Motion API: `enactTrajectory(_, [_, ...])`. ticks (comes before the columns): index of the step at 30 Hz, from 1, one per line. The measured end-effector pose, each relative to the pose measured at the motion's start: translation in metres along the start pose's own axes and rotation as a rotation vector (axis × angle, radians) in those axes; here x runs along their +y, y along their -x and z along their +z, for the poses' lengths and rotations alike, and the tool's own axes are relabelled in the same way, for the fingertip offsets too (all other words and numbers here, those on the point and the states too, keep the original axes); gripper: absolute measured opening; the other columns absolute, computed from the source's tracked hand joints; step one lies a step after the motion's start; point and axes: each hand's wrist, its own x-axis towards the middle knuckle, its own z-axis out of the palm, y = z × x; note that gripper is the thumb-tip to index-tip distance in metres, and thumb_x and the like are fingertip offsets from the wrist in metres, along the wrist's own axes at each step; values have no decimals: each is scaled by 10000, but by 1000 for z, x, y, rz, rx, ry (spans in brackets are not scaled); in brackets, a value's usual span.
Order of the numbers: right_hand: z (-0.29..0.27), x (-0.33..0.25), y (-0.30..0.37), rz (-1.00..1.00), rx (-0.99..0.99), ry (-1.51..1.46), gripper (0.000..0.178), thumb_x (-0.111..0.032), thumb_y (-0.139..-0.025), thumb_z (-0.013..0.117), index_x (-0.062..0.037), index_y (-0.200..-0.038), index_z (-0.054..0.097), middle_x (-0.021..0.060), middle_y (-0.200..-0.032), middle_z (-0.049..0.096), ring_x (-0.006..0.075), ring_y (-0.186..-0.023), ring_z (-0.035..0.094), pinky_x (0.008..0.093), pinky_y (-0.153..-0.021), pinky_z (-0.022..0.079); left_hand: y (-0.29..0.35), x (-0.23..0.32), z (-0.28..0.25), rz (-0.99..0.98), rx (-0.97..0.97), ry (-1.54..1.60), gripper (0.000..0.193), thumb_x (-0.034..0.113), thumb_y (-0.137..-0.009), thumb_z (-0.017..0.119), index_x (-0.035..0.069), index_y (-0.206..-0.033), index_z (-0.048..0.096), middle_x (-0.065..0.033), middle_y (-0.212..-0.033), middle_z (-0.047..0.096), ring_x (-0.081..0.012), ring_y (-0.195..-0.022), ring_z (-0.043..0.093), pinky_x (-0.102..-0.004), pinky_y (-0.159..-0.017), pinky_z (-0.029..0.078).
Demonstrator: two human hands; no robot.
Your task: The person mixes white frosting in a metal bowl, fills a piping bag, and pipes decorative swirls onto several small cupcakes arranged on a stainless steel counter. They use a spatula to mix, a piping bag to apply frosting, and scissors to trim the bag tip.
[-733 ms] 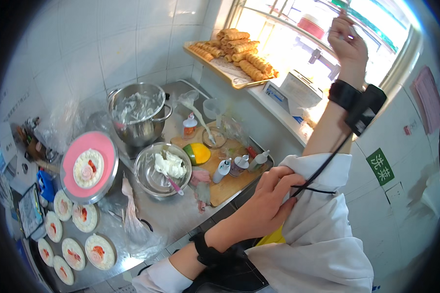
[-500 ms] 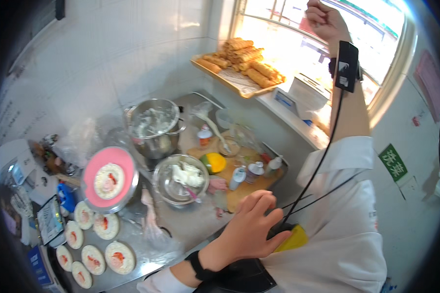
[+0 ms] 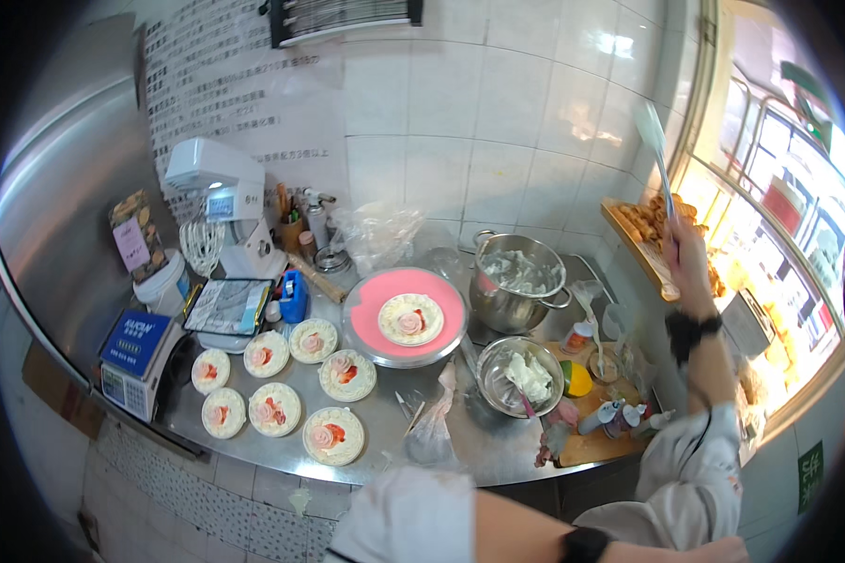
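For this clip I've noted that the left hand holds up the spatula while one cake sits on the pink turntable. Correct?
Not quite: the head view shows the right hand holding up the spatula, while one cake sits on the pink turntable.

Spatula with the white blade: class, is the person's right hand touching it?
Touching: the head view shows the right hand gripping the spatula by its handle.

A head-worn fisheye, the left of two, looks forward and down from near the front of the desk [image 3: 383, 443], facing the wall [image 3: 451, 103], with the window [image 3: 770, 174] curving along its right rim.
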Motion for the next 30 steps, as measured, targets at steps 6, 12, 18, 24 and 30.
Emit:
enactTrajectory(6, [4,-7,11,-15,37,111,241,-243,-979,450,-52,-974,597,-65,-553,371,27,-441,304,192,-387,227,97,-30,-38,-576,-276,316,248,254,-839,595,28,-740,583,-76,-736,571,-158,-716,516,-305,-667,425])
enactTrajectory(12, [65,-37,-102,-175,-135,520,346,-252,-932,541,-36,-1200,578,-4,-695,535,40,-507,408,211,-437,349,125,-111,-66,-856,-464,667,386,344,-971,468,-10,-1038,607,-63,-1025,587,-111,-913,552,-268,-847,431])
enactTrajectory(18, [91,104,-56,-502,-513,1751,139,-133,-786,583,-75,-843,695,125,-792,673,262,-749,669,410,-626,511,195,-113,-110,-738,81,792,470,330,-955,505,14,-1301,476,-104,-1245,560,-178,-1186,493,-305,-987,388])
enactTrajectory(24, [83,191,-44,-683,-813,1982,153,-282,-777,629,-156,-802,711,58,-870,653,221,-941,578,338,-808,423,334,-128,-99,-1451,1363,144,332,296,-984,433,56,-1213,446,-92,-1097,575,-157,-972,565,-293,-829,469])
enactTrajectory(30, [68,160,91,-711,-496,1357,144,-220,-782,583,-85,-737,604,87,-728,565,262,-691,575,396,-595,450,370,-211,-55,-1300,1634,133,306,236,-967,474,58,-1199,380,-99,-1091,546,-187,-967,577,-317,-802,485])
